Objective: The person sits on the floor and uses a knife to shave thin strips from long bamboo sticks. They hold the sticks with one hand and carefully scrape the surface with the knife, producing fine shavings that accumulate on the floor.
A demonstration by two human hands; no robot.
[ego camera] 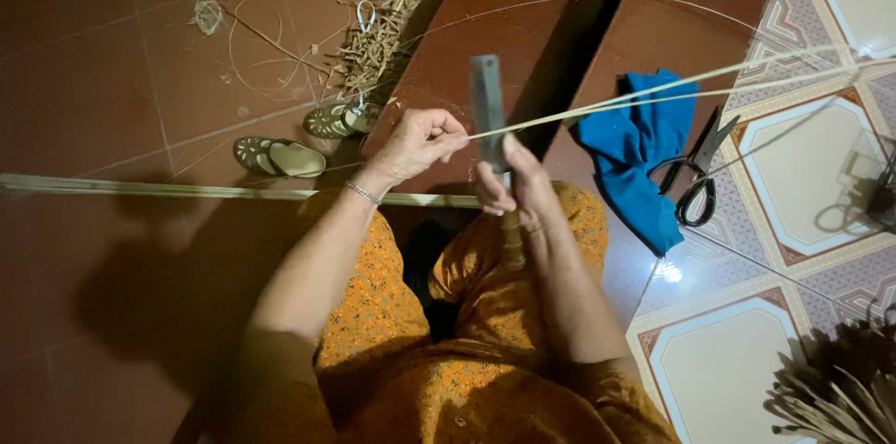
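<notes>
Shaving a long pale strip (pixel 653 94) against an upright knife (pixel 486 108), mid-length, with most still unworked.
Left hand (pixel 418 140) pinches the strip at the blade; right hand (pixel 523 184) grips the knife's handle; shavings (pixel 373 52) already piled on floor.

The knife (pixel 488 112) blade blurs; the strip (pixel 653 94) runs off the right edge.

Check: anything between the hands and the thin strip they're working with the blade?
Nothing visible. The left hand pinches the pale strip directly, and the right hand holds the knife with its blade against it. The blue cloth and scissors lie on the floor beneath the strip's span.
</notes>
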